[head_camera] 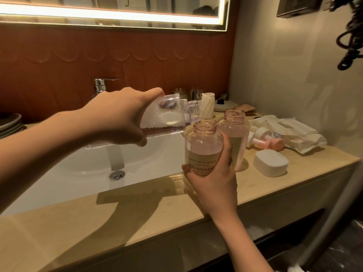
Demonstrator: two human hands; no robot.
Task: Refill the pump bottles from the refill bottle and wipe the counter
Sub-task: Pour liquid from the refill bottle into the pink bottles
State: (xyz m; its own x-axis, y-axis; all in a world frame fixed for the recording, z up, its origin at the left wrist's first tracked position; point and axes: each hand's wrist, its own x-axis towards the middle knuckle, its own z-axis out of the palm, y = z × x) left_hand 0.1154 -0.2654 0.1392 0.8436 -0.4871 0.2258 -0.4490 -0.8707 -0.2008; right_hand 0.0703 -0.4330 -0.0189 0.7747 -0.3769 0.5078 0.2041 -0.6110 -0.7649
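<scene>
My left hand grips a clear refill bottle, tipped almost flat, its threaded mouth resting over the open neck of a pink pump bottle. A little liquid and bubbles lie along the refill bottle's lower side. My right hand wraps the pink bottle from below and holds it at the counter's front edge beside the sink. A second open pink bottle stands just behind it. Two pump heads lie on the counter to the right.
A white basin with a chrome tap sits left. A white soap box, wipe packets, a tissue roll and cups are on the right counter. Plates are stacked far left. A wall stands on the right.
</scene>
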